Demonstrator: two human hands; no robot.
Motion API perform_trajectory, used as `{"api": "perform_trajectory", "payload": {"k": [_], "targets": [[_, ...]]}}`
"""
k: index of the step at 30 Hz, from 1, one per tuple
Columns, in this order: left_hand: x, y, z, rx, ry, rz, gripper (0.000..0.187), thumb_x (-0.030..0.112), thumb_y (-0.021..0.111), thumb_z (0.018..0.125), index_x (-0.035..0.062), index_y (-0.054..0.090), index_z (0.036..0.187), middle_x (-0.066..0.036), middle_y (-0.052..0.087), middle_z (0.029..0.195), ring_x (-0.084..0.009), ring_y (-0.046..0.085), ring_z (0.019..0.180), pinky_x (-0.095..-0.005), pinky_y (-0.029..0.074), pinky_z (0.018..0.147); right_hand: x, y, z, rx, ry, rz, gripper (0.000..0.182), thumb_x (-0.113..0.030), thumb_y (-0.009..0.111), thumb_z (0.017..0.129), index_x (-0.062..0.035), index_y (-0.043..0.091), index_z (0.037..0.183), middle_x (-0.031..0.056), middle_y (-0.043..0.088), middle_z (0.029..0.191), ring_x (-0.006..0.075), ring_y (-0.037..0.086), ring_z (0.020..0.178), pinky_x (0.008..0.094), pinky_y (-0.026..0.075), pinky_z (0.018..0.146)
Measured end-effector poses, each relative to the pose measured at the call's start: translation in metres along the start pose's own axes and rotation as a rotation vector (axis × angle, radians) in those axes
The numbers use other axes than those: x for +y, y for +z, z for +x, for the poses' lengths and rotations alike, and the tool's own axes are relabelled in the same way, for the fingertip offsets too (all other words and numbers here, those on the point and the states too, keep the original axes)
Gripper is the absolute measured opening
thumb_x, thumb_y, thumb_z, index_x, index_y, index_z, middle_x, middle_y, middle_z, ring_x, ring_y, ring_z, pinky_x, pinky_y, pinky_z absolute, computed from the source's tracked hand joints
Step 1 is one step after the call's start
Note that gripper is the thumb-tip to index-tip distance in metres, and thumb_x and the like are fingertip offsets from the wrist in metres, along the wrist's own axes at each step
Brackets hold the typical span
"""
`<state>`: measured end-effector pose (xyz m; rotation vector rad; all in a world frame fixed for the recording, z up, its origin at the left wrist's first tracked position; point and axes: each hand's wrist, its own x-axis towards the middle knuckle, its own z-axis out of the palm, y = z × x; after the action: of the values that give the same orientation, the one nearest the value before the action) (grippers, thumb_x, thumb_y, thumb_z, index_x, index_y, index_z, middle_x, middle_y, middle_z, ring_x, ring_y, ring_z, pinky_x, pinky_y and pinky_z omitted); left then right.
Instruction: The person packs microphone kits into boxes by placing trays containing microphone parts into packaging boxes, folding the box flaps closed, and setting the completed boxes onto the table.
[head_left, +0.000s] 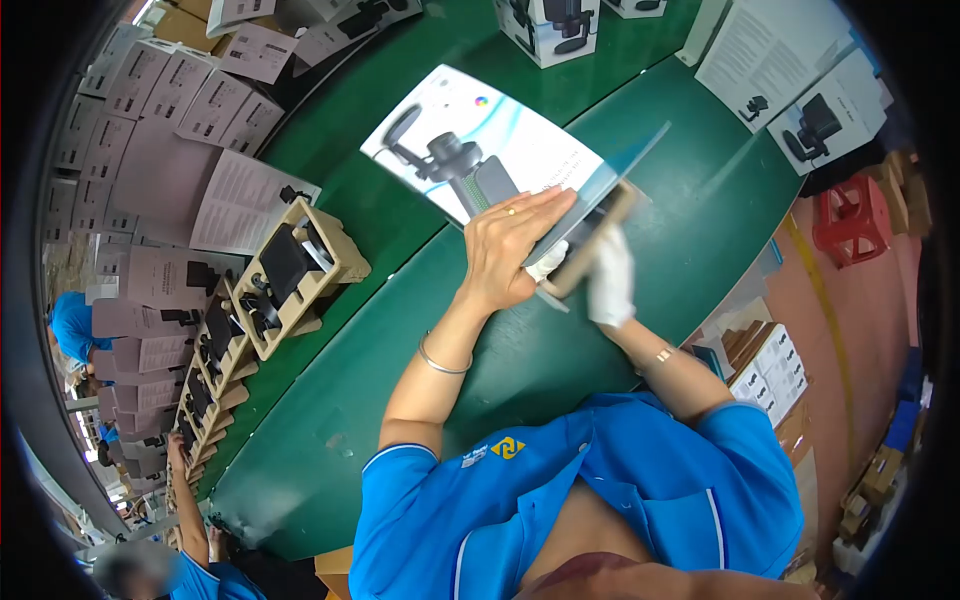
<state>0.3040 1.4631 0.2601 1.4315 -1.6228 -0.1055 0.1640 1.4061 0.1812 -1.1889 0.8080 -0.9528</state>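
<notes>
A white printed box (500, 140), with a picture of a microphone on an arm stand, lies tilted over the green table, its end flap (640, 152) open. My left hand (510, 245) is bare, with a ring; its fingers lie long across the box's near side and grip it beside the open end. At that open end is a tan molded tray (580, 262) with dark contents, partly inside the box. My right hand (612, 278), in a white glove, is against the tray's outer side. Motion smears its fingers.
Tan trays (345, 262) holding black parts stand in a row along the left. Stacked white cartons (140, 85) rise behind them. More printed boxes stand at the back (548, 30) and right (825, 120). A red stool (852, 220) is on the floor. Another person's arm (186, 500) reaches in at lower left.
</notes>
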Motion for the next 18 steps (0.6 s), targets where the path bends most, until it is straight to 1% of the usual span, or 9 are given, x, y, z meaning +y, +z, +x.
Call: {"api": "perform_trajectory", "payload": {"k": [1,4,7,9,11,14,16,17,18], "targets": [[-0.001,-0.003,-0.003,0.006,-0.030,-0.021,0.046,0.031,0.055,0.076,-0.0024,0.060,0.107,-0.015,0.063,0.104,-0.0276,0.055,0.108,-0.0364,0.043,0.090,0.011,0.026,0.007,-0.043,-0.091,-0.118,0.036,-0.014,0.042,0.085,0.0030,0.045,0.117,0.0134,0.056,0.104,0.0196,0.054,0.090,0.0281,0.041,0.082],[-0.007,-0.019,-0.001,0.027,-0.123,-0.045,0.048,0.032,0.056,0.076,-0.0025,0.059,0.108,-0.015,0.063,0.104,-0.0282,0.057,0.105,-0.0351,0.045,0.088,-0.025,0.063,0.031,-0.277,0.091,0.020,0.037,-0.010,0.043,0.082,0.0034,0.046,0.116,0.0157,0.055,0.107,0.0194,0.053,0.094,0.0262,0.042,0.083],[-0.008,-0.020,0.003,0.083,0.000,0.123,0.043,0.028,0.053,0.079,-0.0042,0.058,0.108,-0.015,0.063,0.103,-0.0292,0.059,0.097,-0.0338,0.045,0.085,0.002,0.024,0.051,-0.431,0.206,0.128,0.040,-0.010,0.047,0.080,0.0029,0.046,0.118,0.0154,0.055,0.112,0.0186,0.053,0.096,0.0260,0.042,0.084],[-0.011,-0.016,0.010,0.126,0.143,0.275,0.039,0.023,0.050,0.082,-0.0059,0.057,0.107,-0.016,0.063,0.103,-0.0301,0.061,0.088,-0.0325,0.045,0.083,-0.025,0.002,0.036,-0.779,-0.021,-0.275,0.040,-0.010,0.051,0.078,0.0010,0.051,0.116,0.0131,0.058,0.109,0.0204,0.057,0.093,0.0276,0.044,0.082],[-0.015,-0.014,0.013,0.160,0.090,0.263,0.040,0.024,0.050,0.081,-0.0050,0.057,0.108,-0.016,0.063,0.103,-0.0301,0.059,0.093,-0.0336,0.045,0.084,-0.059,0.008,0.002,-0.699,-0.301,-0.746,0.034,-0.010,0.055,0.077,-0.0036,0.058,0.111,0.0095,0.063,0.100,0.0217,0.060,0.084,0.0277,0.046,0.077],[-0.018,-0.015,0.006,0.171,-0.062,0.154,0.043,0.028,0.052,0.079,-0.0023,0.058,0.109,-0.016,0.062,0.106,-0.0302,0.055,0.107,-0.0369,0.043,0.089,-0.042,0.016,0.006,-0.609,-0.406,-0.919,0.026,-0.012,0.059,0.077,-0.0073,0.064,0.103,0.0075,0.065,0.089,0.0231,0.061,0.076,0.0285,0.047,0.070],[-0.012,-0.032,0.014,0.188,-0.322,0.122,0.038,0.023,0.049,0.081,-0.0019,0.058,0.109,-0.016,0.061,0.108,-0.0309,0.055,0.106,-0.0374,0.042,0.090,-0.036,0.019,0.034,-0.533,-0.371,-0.821,0.023,-0.015,0.060,0.078,-0.0101,0.066,0.099,0.0059,0.066,0.088,0.0211,0.061,0.073,0.0283,0.047,0.066],[-0.017,-0.044,0.021,0.204,-0.316,0.134,0.038,0.023,0.049,0.081,-0.0019,0.058,0.109,-0.016,0.061,0.108,-0.0309,0.055,0.106,-0.0374,0.042,0.090,-0.059,0.030,0.043,-0.457,-0.438,-0.894,0.021,-0.015,0.061,0.076,-0.0101,0.067,0.096,0.0058,0.066,0.088,0.0210,0.061,0.070,0.0289,0.047,0.063],[-0.030,-0.056,0.035,0.267,-0.236,-0.125,0.038,0.022,0.048,0.082,-0.0018,0.058,0.109,-0.016,0.062,0.107,-0.0326,0.056,0.103,-0.0381,0.042,0.090,-0.070,0.035,0.063,-0.361,-0.669,-0.944,0.022,-0.015,0.061,0.076,-0.0099,0.067,0.096,0.0056,0.066,0.088,0.0207,0.061,0.070,0.0291,0.047,0.063]]}}
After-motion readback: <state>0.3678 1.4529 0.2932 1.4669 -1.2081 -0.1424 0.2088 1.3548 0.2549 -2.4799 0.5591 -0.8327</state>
